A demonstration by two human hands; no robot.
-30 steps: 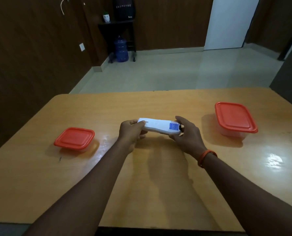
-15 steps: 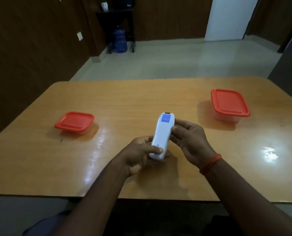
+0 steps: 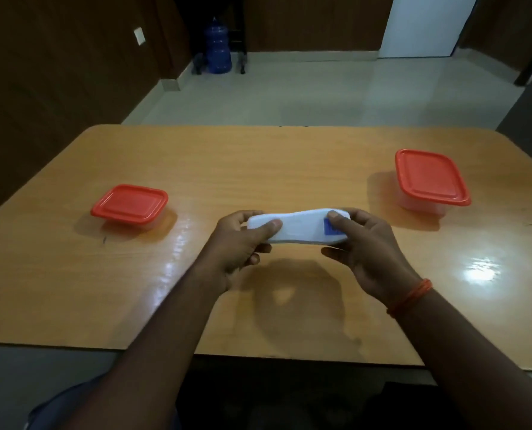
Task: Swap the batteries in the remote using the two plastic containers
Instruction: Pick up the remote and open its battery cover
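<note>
You hold the white remote [image 3: 299,226] crosswise above the table [image 3: 258,162], left hand [image 3: 238,243] and right hand [image 3: 365,243] fingers clamped on its ends; likely light, rigid, smooth plastic, so keep gripping the ends.

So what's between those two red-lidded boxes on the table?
In the head view, only the remote, gripped at its ends by the left hand and right hand. Otherwise the table between the left box and right box is bare.

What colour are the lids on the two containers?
Both lids, left and right, are orange-red; the head view shows them.
</note>
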